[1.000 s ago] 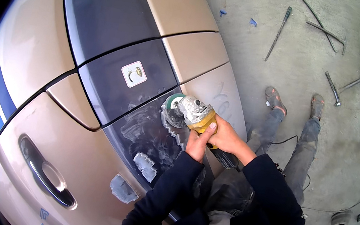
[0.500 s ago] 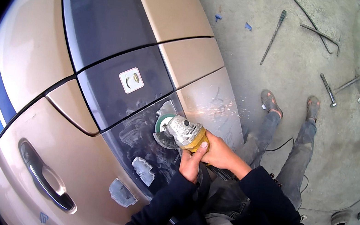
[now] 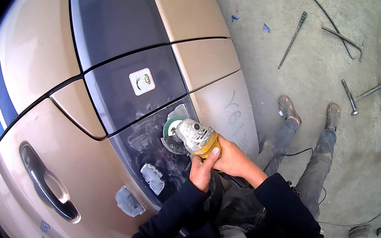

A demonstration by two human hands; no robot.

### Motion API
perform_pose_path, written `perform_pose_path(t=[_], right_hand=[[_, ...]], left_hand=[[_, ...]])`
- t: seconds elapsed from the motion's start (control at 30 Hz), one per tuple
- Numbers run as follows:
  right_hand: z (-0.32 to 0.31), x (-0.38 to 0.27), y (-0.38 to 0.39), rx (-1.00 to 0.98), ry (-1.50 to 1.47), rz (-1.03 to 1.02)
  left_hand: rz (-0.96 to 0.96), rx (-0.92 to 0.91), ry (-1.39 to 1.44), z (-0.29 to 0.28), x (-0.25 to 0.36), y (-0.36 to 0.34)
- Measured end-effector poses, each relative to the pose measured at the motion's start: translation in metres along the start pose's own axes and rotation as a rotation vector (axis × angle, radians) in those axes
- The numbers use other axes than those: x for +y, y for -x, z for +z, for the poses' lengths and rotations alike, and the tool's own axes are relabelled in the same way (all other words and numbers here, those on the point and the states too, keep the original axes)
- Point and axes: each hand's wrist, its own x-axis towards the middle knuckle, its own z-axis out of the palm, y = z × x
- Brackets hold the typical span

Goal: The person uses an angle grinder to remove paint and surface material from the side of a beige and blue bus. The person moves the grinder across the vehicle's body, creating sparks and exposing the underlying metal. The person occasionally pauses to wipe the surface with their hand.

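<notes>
Grinder (image 3: pixel 196 138) over a dark panel (image 3: pixel 133 152), right hand (image 3: pixel 233 159) closed round its yellow body, left hand (image 3: pixel 201 172) curled on it, thumb uppermost, disc (image 3: pixel 173 125) beyond both, pointing upper left, long axis slanting to lower right.

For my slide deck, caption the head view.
Left hand and right hand grip a grinder at the scuffed dark panel of a car.
</notes>
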Motion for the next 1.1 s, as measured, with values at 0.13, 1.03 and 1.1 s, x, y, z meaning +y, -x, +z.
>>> perform_pose_path(t=[0.13,1.03,1.1], right_hand=[[0.002,0.004,0.001,-0.001,0.013,-0.016],[0.009,0.005,0.015,-0.021,0.028,-0.047],[0.008,0.004,0.011,-0.006,0.015,-0.015]], left_hand=[[-0.002,0.002,0.012,0.002,-0.001,0.001],[-0.013,0.016,0.004,-0.006,-0.008,0.017],[0.005,0.024,-0.003,-0.004,-0.006,0.015]])
